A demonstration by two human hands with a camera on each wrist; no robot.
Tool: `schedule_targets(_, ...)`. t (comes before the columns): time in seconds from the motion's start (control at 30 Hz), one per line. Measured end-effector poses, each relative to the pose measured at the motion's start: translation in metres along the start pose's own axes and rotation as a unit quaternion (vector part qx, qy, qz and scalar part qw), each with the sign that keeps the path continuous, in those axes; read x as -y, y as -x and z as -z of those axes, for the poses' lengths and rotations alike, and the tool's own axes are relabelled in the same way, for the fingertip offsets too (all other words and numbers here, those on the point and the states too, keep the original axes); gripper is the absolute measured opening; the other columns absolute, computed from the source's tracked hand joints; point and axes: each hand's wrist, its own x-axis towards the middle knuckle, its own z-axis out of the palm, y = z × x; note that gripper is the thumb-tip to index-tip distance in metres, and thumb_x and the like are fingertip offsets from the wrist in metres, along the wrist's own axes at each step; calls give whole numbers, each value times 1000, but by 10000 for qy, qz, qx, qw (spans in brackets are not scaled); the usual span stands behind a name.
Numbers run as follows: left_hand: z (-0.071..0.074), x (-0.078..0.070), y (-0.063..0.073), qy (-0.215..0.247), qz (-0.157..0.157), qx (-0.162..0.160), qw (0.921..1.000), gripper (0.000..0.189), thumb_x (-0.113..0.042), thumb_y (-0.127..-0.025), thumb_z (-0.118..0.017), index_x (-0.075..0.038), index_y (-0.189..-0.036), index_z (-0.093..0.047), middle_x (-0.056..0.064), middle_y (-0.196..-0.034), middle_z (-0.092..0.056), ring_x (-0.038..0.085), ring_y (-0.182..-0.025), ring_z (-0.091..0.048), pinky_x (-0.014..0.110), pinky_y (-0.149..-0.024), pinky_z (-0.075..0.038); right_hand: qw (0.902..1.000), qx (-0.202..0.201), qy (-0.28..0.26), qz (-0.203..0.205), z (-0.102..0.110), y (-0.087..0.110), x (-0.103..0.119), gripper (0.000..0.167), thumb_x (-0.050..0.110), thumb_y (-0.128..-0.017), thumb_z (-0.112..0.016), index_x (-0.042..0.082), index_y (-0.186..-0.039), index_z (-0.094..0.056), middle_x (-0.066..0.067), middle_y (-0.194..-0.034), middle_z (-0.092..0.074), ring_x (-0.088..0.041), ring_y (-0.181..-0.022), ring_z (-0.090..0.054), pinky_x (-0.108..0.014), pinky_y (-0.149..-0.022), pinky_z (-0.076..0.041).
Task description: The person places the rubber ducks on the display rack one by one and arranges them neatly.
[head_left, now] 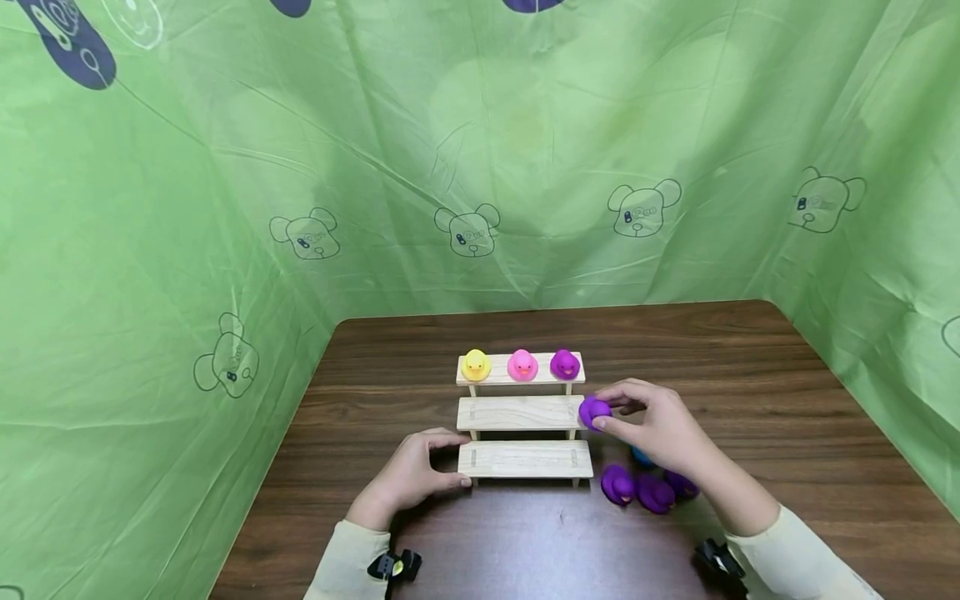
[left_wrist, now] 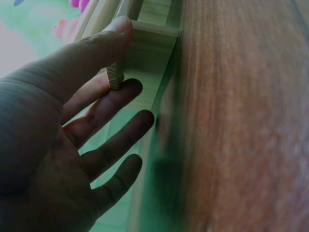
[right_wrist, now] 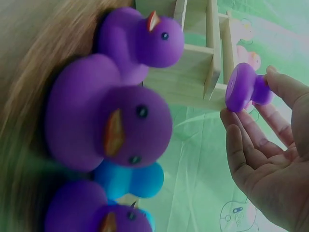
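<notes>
Purple duck, pinched by the right hand, is at the right end of the middle step of the rack; the left hand grips the rack's lower left end. Steadying the rack and setting the duck's base flat before release should work best.

Brown table, tiered rack, purple ducks, something blue

- Head: I'm getting bright light, glare pooling on tabletop.
- Left wrist: left hand sitting in shadow, upper-left corner washing out.
- Right wrist: tabletop blurring.
</notes>
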Motion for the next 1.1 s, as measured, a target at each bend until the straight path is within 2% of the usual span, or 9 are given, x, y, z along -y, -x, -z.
schedule_targets(0.17,0,1,0,-65,-92,-46,9999,52,-29,-76,-97,-20,-123,-77,-9,-122,-72,15,-118,-66,40,-105,-52,9996,66,-209,160,-8,-5,8,27,21,-87,-89,19,-112,-78,10,-111,-75,-12,-95,-72,-40,-84,-63)
schedule_targets(0.4,1,-1,0,31,80,47,10000,53,-29,-75,-97,-22,-123,-77,-12,-122,-71,13,-119,-65,40,-107,-51,9980,247,-535,229,-22,-14,22,27,24,-88,-88,19,-113,-79,9,-114,-74,-12,-99,-72,-41,-85,-63)
schedule_targets(0.63,2,-3,-1,13,70,61,10000,52,-28,-75,-97,-21,-123,-77,-11,-122,-71,13,-118,-65,40,-106,-52,9974,337,-633,100,-34,-21,32,31,19,-86,-89,14,-114,-79,5,-114,-74,-15,-98,-73,-36,-84,-64)
schedule_targets(1.1,2,-4,0,-5,105,96,9999,53,-28,-76,-97,-20,-125,-77,-10,-123,-71,13,-119,-64,40,-107,-51,9959,434,-706,370,-61,-35,51,30,23,-86,-89,15,-113,-80,6,-111,-77,-12,-99,-73,-37,-84,-63)
